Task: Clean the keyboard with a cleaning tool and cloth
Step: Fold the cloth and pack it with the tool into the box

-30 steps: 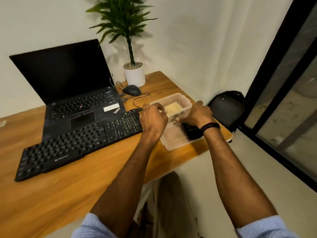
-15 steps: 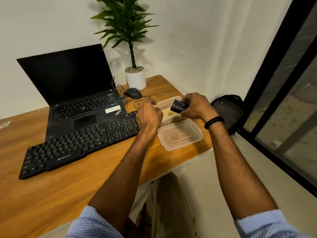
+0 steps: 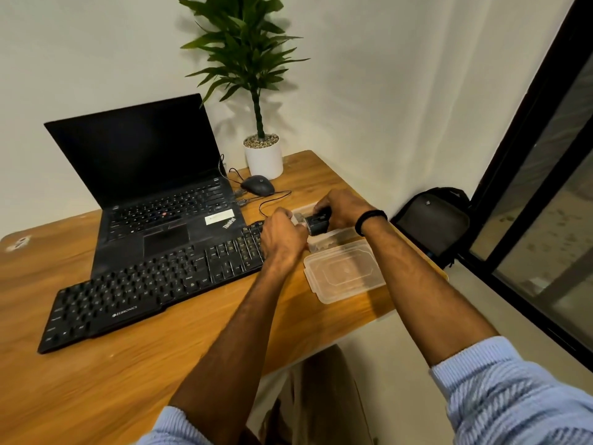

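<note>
A black external keyboard (image 3: 150,284) lies slantwise on the wooden desk (image 3: 112,374) in front of a laptop. My right hand (image 3: 341,208) grips a small black cleaning tool (image 3: 317,223) above a clear plastic box (image 3: 333,237) at the desk's right end. My left hand (image 3: 284,240) is at the tool's left end, fingers curled around a pale part of it. The box's clear lid (image 3: 345,271) lies flat just in front of the box. The box's contents are hidden by my hands.
An open black laptop (image 3: 154,187) stands behind the keyboard. A black mouse (image 3: 258,185) with its cable and a potted plant (image 3: 263,155) sit at the back right. A dark backpack (image 3: 431,223) leans on the floor beside the desk, near a glass door.
My right hand lifted the black tool out of the box and brought it toward my left hand, which came up off the box rim to meet it. The lid now lies uncovered.
</note>
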